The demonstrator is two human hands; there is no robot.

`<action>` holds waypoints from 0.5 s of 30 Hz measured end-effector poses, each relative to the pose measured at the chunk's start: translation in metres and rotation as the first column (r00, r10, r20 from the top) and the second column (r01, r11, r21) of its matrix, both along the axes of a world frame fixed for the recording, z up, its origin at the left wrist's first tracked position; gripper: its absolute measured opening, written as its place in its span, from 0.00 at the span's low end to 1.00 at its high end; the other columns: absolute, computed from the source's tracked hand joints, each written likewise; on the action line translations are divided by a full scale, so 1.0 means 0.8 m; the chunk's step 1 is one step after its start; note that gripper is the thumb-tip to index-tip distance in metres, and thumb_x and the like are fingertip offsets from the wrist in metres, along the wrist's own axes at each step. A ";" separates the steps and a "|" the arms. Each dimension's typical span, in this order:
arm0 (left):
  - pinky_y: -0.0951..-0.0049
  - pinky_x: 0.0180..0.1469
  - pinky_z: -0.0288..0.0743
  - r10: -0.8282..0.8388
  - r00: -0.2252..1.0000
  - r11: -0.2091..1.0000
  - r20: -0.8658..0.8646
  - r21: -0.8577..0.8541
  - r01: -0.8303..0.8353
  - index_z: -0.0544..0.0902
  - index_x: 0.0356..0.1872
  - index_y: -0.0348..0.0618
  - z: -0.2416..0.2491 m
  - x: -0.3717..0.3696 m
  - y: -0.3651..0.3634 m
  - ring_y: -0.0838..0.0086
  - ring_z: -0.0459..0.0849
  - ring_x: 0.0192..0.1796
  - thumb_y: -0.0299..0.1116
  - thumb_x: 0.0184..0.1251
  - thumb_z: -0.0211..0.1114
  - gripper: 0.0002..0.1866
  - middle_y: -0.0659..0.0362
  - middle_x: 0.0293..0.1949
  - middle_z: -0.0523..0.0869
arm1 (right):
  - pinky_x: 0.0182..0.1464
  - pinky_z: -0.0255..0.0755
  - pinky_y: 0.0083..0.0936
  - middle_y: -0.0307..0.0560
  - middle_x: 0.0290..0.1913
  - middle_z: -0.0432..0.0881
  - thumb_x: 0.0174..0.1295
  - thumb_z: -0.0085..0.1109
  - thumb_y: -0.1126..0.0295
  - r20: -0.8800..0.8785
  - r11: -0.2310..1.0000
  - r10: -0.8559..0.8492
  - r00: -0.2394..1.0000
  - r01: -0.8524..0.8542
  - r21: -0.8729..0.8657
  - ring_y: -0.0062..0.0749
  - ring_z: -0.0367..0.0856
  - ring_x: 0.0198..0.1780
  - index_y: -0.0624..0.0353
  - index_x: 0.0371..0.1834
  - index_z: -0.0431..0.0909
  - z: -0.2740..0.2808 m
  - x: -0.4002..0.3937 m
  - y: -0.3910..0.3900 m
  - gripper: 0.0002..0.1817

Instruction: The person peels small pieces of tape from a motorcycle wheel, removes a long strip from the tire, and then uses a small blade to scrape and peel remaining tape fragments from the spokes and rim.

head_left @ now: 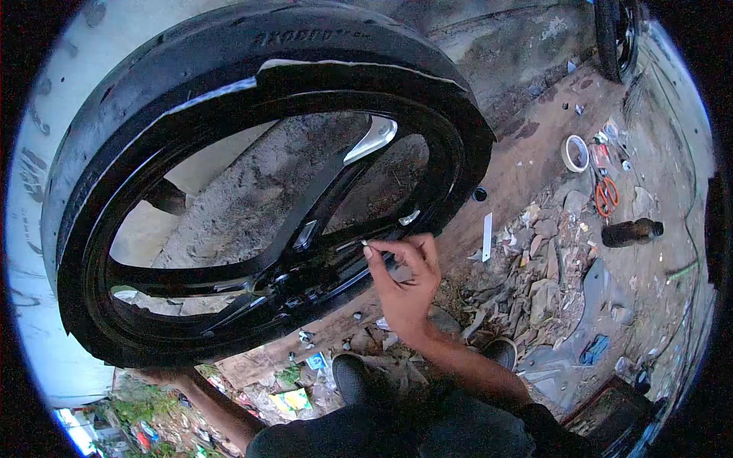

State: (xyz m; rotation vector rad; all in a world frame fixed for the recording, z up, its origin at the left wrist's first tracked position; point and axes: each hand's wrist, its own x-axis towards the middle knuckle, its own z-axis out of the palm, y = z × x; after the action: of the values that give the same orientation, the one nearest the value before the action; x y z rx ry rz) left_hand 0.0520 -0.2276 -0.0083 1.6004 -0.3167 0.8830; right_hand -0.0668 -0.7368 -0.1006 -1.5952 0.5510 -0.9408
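- Wheel (252,183), one black spoked rim with its tyre fitted, stands upright between the two hands and fills the view above them.
- Right hand (405,278) is raised to the lower rim edge, thumb and forefinger pinched together on what looks like a thin pale strip or tape end (365,244) at the rim; what it is exactly is too small to tell.
- Left hand (164,375) sits under the tyre at its lowest point, mostly hidden; it seems to prop the wheel, but whether the fingers are curled shut I cannot tell.
- Pale masking strip (343,65) runs along the upper rim edge, far above the right hand.
- To do this step well, I judge the pinch should stay close to the rim edge and the pull steady and low, with the other hand keeping the wheel from rolling.
- Right of the right hand, on the littered ground: one roll of tape (575,153), one pair of orange-handled scissors (606,196), one dark bottle (631,231) lying on its side, one small white strip (487,237).
- Below the right hand: two dark shoes (353,379).
- Far above and right, part of one more tyre (615,34) shows.
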 end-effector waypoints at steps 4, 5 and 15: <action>0.51 0.71 0.79 0.002 1.000 1.000 -0.007 0.002 -0.002 0.71 0.70 0.35 0.000 -0.001 0.000 0.53 0.83 0.63 0.38 0.72 0.66 0.30 0.44 0.67 0.82 | 0.42 0.68 0.23 0.37 0.36 0.74 0.60 0.78 0.76 0.013 1.000 -0.009 1.000 0.009 0.004 0.24 0.71 0.39 0.56 0.41 0.91 0.002 0.001 -0.001 0.08; 0.51 0.71 0.79 0.003 1.000 1.000 -0.011 0.003 -0.003 0.71 0.70 0.35 0.000 -0.001 0.000 0.53 0.83 0.63 0.38 0.72 0.66 0.30 0.44 0.67 0.82 | 0.43 0.68 0.23 0.37 0.36 0.74 0.60 0.78 0.76 0.012 1.000 -0.013 1.000 0.012 0.007 0.25 0.71 0.39 0.56 0.41 0.91 0.001 0.001 -0.001 0.08; 0.51 0.71 0.79 0.018 0.999 1.000 -0.038 0.007 -0.018 0.71 0.70 0.35 -0.002 0.003 -0.004 0.53 0.84 0.63 0.38 0.72 0.66 0.29 0.45 0.66 0.82 | 0.43 0.67 0.23 0.36 0.36 0.72 0.60 0.78 0.75 -0.014 0.998 -0.026 1.000 0.027 0.059 0.24 0.70 0.39 0.56 0.41 0.91 0.005 -0.007 -0.004 0.07</action>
State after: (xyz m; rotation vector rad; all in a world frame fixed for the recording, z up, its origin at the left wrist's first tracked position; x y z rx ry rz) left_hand 0.0540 -0.2311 -0.0096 1.6261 -0.2792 0.8651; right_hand -0.0726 -0.7396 -0.0963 -1.5452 0.6052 -0.9257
